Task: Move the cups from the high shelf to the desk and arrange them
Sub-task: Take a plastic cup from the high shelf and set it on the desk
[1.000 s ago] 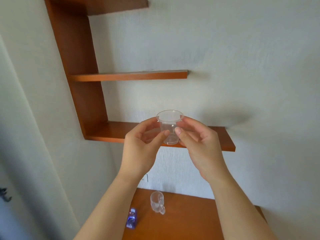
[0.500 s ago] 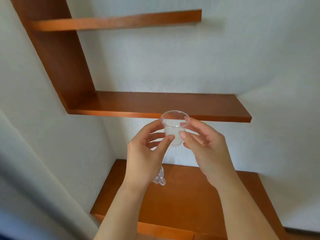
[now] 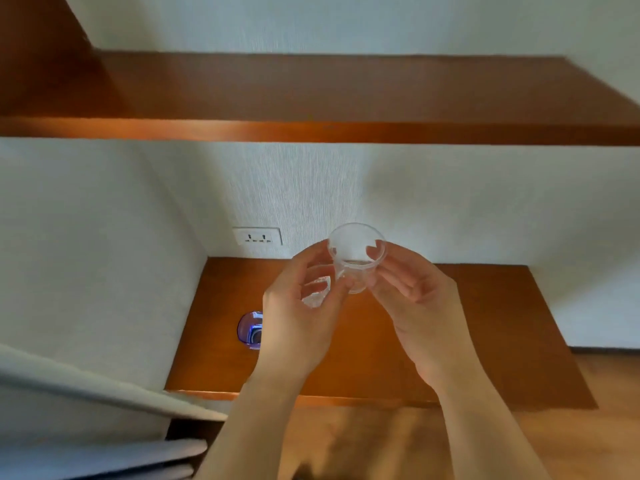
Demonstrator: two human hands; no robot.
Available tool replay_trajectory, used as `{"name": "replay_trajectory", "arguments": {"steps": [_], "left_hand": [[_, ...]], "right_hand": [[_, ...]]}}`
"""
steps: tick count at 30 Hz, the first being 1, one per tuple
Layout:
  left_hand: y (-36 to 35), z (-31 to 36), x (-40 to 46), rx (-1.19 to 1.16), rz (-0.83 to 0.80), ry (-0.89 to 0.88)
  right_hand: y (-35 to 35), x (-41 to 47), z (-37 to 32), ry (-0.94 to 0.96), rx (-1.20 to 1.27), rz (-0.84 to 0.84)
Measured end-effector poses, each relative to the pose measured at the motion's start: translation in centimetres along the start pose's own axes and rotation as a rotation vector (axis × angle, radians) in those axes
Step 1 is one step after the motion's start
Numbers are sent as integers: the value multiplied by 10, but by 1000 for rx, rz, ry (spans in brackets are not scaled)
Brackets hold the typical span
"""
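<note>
Both hands, left hand (image 3: 298, 306) and right hand (image 3: 412, 299), pinch the clear plastic cup (image 3: 356, 256) upright above the desk (image 3: 485, 327), fingers curled round its sides. A glass mug (image 3: 316, 292) and blue cup (image 3: 250, 330) sit at the desk's left; bare wood lies right.

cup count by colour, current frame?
Clear: 2 — the clear cup held by the left hand and right hand, and a clear handled cup on the desk, partly hidden behind the left hand.
Blue: 1 — the blue cup on the desk.
Total: 3
</note>
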State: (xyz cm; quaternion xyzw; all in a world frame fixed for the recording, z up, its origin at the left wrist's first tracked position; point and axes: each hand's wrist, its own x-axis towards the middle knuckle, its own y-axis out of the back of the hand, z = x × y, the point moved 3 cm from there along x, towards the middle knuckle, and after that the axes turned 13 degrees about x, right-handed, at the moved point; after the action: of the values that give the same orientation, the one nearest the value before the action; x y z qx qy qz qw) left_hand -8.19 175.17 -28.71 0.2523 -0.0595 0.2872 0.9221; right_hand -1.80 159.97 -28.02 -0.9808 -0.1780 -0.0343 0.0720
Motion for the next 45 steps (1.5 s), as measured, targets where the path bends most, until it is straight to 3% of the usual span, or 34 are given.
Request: {"name": "replay_trajectory", "arguments": {"steps": [10,23,38,45], "left_hand": [[-34,-57,-8,-42,-146,17],[-120,-96,-29,85,-273,175],[-196,-140,-30,34,-222,401],[-204,-152,-17,-13,-196,408]], "right_hand": [[11,-10,60,-85,24,96],[75,-1,130,-290,63,131],[115,28,199,-403,88,54],[110,47,219,-391,80,47]]}}
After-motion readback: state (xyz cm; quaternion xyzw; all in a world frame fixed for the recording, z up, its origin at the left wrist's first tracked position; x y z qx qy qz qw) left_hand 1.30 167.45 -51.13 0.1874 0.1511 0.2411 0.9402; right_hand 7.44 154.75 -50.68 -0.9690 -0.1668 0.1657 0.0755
